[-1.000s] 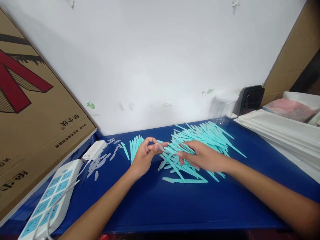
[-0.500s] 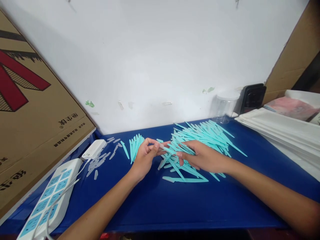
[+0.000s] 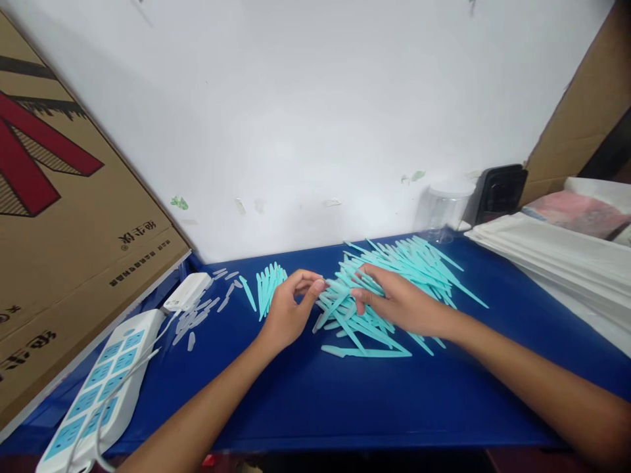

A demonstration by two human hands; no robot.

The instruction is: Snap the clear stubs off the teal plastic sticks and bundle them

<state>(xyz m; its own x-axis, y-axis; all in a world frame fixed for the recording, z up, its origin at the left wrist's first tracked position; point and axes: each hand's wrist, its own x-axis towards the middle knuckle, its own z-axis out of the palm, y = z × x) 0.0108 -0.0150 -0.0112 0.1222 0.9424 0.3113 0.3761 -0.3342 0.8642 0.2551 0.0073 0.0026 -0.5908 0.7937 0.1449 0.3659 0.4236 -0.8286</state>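
My left hand is closed in a pinch, thumb against index finger, with a small clear plastic cap mostly hidden at the fingertips. The tip of a teal eyebrow razor lies just right of that pinch. My right hand grips this razor, and more teal strips show along its fingers; how many it holds I cannot tell. Below and behind both hands spreads a large loose pile of teal eyebrow razors. Left of my left hand is a smaller, neater row of razors.
Clear plastic caps lie scattered on the blue table. A white power strip, cable and white adapter stand at left beside a cardboard box. A clear lidded jar and white sheets are at right.
My left hand has drawn its fingers in, and the clear cap between them shows less than before. The right hand has shifted slightly, its fingers more curled.
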